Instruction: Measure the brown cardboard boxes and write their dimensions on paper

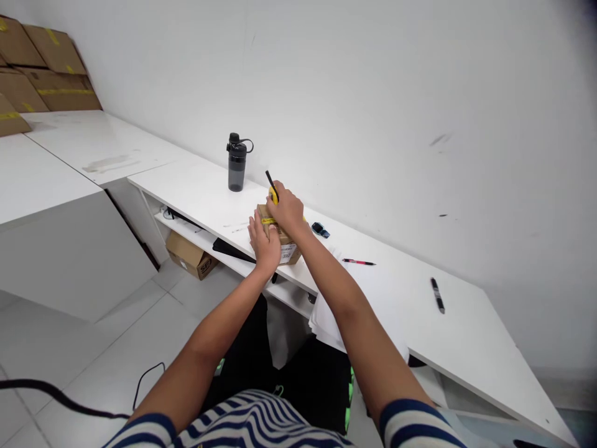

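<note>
A small brown cardboard box with yellow tape and a white label sits near the front edge of the white desk. My left hand lies flat against the box's left side, fingers stretched out. My right hand is closed round a yellow-and-black utility knife, its tip pointing up and away, held over the top of the box along the yellow tape.
A dark water bottle stands behind the box to the left. A small blue object, a red pen and a black marker lie on the desk to the right. Cardboard boxes are stacked far left; another box sits under the desk. A cable crosses the floor.
</note>
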{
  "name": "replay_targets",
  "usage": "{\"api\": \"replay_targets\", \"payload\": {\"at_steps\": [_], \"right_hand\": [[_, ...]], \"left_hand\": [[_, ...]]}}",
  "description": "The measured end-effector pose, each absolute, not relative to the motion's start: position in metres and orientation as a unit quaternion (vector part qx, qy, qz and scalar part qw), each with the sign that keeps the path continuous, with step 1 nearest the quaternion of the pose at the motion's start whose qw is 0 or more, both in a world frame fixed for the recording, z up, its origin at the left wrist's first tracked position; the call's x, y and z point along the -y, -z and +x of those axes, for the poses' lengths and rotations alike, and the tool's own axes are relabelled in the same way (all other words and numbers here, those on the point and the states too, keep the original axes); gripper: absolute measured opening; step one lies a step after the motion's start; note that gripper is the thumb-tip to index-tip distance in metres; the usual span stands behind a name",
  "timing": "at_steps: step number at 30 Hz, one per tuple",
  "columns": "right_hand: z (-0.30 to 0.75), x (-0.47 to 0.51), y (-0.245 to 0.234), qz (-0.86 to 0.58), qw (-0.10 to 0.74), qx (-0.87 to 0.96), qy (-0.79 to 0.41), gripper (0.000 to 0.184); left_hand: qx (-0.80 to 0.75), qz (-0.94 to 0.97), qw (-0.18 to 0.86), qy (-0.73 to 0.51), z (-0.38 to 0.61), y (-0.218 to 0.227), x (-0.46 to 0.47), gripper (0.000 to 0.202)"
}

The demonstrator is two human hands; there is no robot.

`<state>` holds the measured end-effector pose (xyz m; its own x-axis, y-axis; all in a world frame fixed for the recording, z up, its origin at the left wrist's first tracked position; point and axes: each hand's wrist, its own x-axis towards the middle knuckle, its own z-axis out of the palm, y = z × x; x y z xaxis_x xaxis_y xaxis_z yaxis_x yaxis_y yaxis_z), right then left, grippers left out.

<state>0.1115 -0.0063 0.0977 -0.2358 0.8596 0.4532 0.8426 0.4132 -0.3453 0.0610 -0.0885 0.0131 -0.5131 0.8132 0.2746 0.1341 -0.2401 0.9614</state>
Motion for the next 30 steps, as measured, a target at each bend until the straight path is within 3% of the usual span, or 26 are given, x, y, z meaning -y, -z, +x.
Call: {"api": "replay_targets", "payload": {"at_steps": [13, 18, 30], "right_hand": [[0.155, 0.123, -0.08, -0.57, 0.297, 0.763, -0.064, 0.054], [0.154, 0.131, -0.081, -0.58, 0.313, 0.748, -0.069, 0.053], [0.158, 0.136, -0.072, -0.572, 0.325, 0.751, -0.05, 0.053]], "left_hand": [[-0.563, 0.422, 0.256, -0.663, 0.058, -0.007, 0.084, 0.046], [-0.542, 0.466, 0.223, -0.663, 0.056, -0.007, 0.086, 0.04], [-0.51, 0.46, 0.258, -0.68, 0.055, -0.006, 0.082, 0.034]]}}
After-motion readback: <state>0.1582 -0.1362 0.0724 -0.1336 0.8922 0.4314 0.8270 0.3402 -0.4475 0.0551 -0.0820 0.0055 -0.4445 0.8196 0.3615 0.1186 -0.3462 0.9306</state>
